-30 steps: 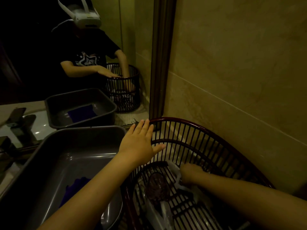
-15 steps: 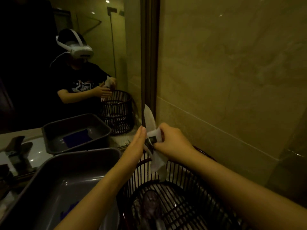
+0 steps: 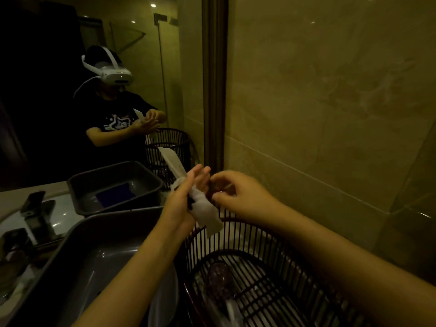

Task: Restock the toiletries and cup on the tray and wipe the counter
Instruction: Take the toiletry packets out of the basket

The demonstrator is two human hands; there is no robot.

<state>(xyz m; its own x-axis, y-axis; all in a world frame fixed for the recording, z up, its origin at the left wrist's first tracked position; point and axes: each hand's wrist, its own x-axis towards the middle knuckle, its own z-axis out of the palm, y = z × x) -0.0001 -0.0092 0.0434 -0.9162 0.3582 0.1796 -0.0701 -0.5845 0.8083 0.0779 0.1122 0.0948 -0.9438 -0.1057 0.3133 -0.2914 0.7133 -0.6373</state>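
Holding a long white sachet (image 3: 200, 204) upright above a dark slatted basket (image 3: 259, 234), a person grips the packet's middle in the left hand (image 3: 181, 201), fingers extended along its side. The right hand (image 3: 238, 197), just beside it, curls loosely with thumb and fingertips drawn together; what they pinch cannot be told. A clear cup (image 3: 215, 277) lies inside the basket below. A grey tub (image 3: 99, 256) sits to the left, before the mirror (image 3: 70, 90).
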